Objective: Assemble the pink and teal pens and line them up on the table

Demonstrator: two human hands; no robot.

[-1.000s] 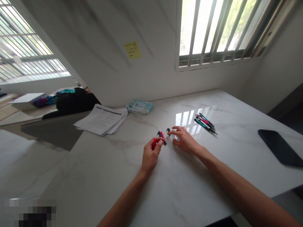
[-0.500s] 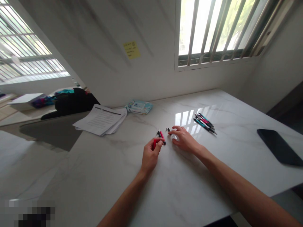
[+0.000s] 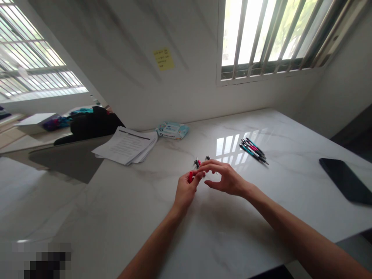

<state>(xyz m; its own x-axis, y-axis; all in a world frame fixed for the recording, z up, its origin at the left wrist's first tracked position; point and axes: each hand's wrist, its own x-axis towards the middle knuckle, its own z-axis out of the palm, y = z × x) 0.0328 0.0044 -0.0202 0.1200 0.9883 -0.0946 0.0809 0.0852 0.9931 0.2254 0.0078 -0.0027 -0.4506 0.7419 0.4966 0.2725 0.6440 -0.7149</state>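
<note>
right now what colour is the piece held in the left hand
Red where it shows; the piece in the left hand shows in the head view.

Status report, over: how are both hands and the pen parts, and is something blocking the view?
Left hand: gripping red piece. Right hand: open. Pen parts: just beyond, partly hidden behind the hands.

Surface (image 3: 232, 240): smooth, glossy, marble-look, mirroring the window light. Red piece (image 3: 190, 177) in the left hand (image 3: 185, 190): smooth, plastic in appearance. Pens (image 3: 253, 150): smooth plastic-looking barrels, the tips metallic in look. Papers (image 3: 124, 145) and yellow note (image 3: 163, 59): matt. Packet (image 3: 172, 131): shiny plastic film. Black bundle (image 3: 93, 124): matt, cloth-like.
</note>
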